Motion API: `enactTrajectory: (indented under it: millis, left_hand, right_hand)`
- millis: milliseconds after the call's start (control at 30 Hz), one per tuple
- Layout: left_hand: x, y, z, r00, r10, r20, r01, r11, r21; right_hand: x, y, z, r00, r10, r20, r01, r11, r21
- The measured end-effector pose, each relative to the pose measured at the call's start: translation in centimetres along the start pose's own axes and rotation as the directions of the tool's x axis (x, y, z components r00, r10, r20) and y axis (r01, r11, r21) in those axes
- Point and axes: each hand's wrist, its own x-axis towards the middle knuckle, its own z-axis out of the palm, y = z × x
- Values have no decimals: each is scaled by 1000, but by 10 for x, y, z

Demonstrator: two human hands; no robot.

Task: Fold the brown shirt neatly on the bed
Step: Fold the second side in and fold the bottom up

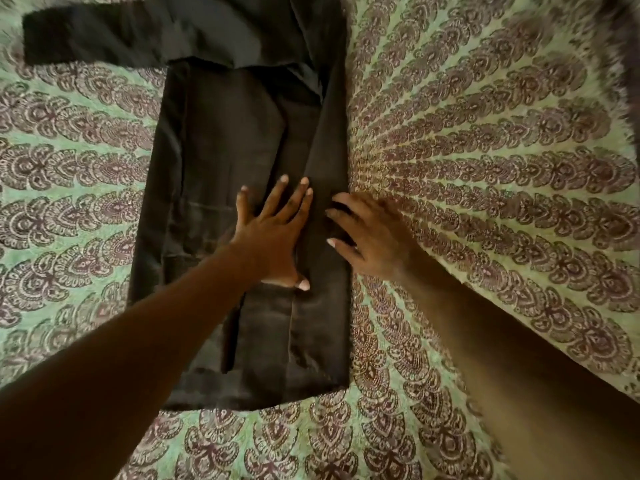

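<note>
The dark brown shirt [221, 140] lies flat on the bed as a long strip running away from me. Its right side is folded inward, leaving a straight right edge. One sleeve [93, 39] still sticks out to the left at the top. My left hand [273, 233] presses flat on the middle of the shirt, fingers spread. My right hand [370, 237] rests at the shirt's right edge, fingers curled over the folded fabric and palm partly on the bedcover. It is unclear whether it pinches the cloth.
The bed is covered by a green sheet [485, 168] printed with rows of maroon paisley shapes, which surrounds the shirt on all sides. A dark fuzzy edge [623, 46] shows at the top right corner.
</note>
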Motion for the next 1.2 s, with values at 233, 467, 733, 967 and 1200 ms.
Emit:
enactTrajectory:
  millis: [233, 467, 733, 967, 1200]
  left_hand:
    - [-2, 7, 0, 999, -27, 19, 27, 999, -28]
    - [1, -6, -8, 999, 26, 36, -24, 997, -68]
    - [50, -38, -79, 930, -64, -362, -50, 954, -297]
    - [145, -73, -126, 949, 124, -291, -83, 985, 148]
    - [138, -113, -136, 928, 79, -364, 3, 975, 221]
  right_hand:
    - [72, 48, -9, 997, -14, 79, 17, 999, -40]
    - [105, 59, -17, 996, 84, 33, -84, 996, -6]
    - [95, 55, 6, 988, 157, -3, -156, 985, 69]
    - [86, 58, 19, 986, 98, -135, -97, 995, 14]
    - [86, 59, 7, 996, 80, -50, -79, 997, 10]
